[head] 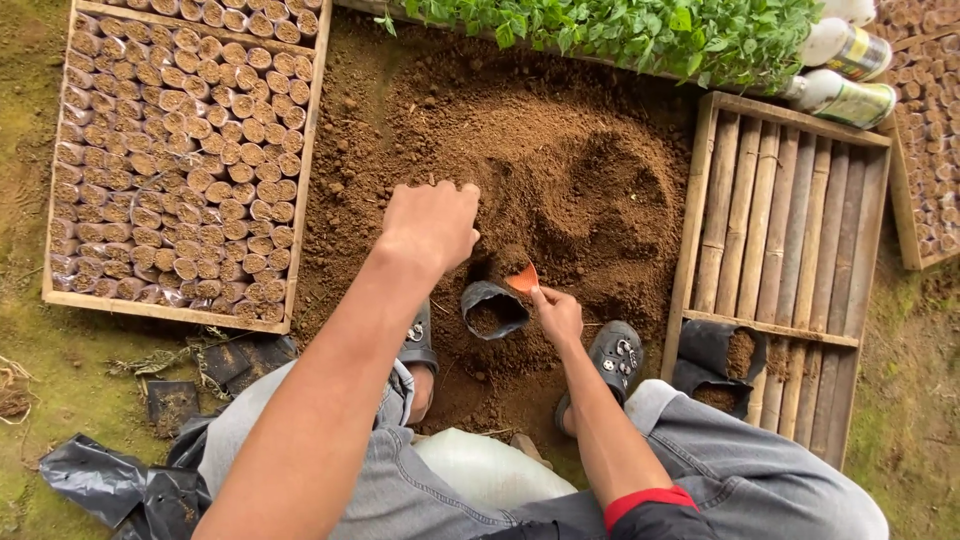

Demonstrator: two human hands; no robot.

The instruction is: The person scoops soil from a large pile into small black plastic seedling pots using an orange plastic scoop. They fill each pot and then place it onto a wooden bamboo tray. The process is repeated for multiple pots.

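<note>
Soil (560,170) lies in a loose brown heap at the middle of the ground, in front of a seated person whose knees in grey jeans frame the lower edge. A small black bag (493,308) stands open-mouthed at the near foot of the heap, between the 2 grey clogs (612,352), and is partly filled with earth. The right hand (558,316) sits just beside the bag's right rim, its fingers pinched on a small orange scoop (523,279) whose blade tilts over the bag's mouth. The left hand (430,225) is raised above the heap's left side, seen from the back with the fingers curled under; whether it grips anything cannot be told.

On the left a wooden tray (305,180) is packed tight with rows of filled bags. On the right a slatted crate (785,230) is mostly bare, with 2 filled black bags (725,365) at its near left corner. Seedlings (620,30) with green leaves run along the top edge, and 2 white bottles (845,75) lie beside them. Black plastic (120,485) is crumpled at the lower left on the mossy ground.
</note>
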